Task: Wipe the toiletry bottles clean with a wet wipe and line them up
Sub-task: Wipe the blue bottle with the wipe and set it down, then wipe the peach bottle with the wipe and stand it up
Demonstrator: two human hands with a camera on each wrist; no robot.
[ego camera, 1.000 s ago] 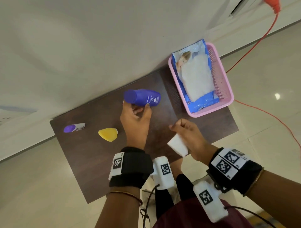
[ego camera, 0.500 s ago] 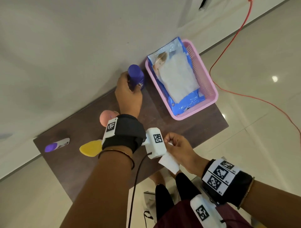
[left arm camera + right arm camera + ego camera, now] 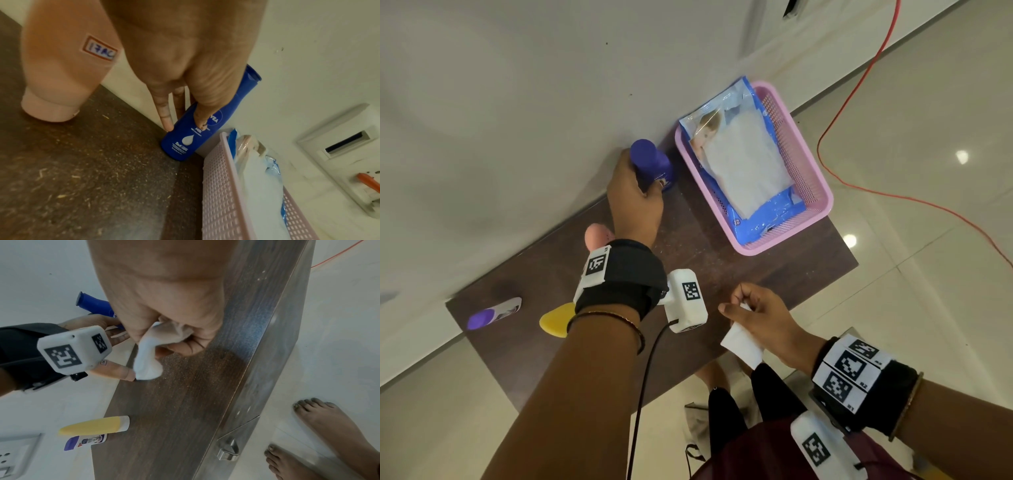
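Change since earlier frames: the left hand (image 3: 635,198) has carried the blue bottle (image 3: 197,129) from the middle of the surface (image 3: 695,260) to its far edge by the wall, turning it from lying to upright; the right hand has drawn back toward the near edge.
Left hand: fingers (image 3: 165,116) curled round the blue bottle's body, gripping it from the side.
Blue bottle: upright or nearly so, base on the surface at the wall, just beside the pink basket (image 3: 810,178); whether bottle and basket touch cannot be told.
Right hand (image 3: 763,318): thumb and fingers pinched together on a crumpled white wet wipe (image 3: 148,356), held above the near part of the surface, well apart from the blue bottle.
Peach tube (image 3: 61,65): stands cap-down at the wall, left of the blue bottle, partly hidden by the left wrist in the head view.
Yellow tube (image 3: 94,426): stands cap-down on the surface, further left, toward the middle of the surface.
Purple-capped bottle (image 3: 493,313): near the surface's left end, beyond the yellow tube; attitude hard to judge.
Pink basket contents: a blue pack of wipes (image 3: 746,171), lying flat inside.
Floor: an orange cable (image 3: 859,102) runs across the tiles; bare feet (image 3: 329,426) show beside the surface's near edge.
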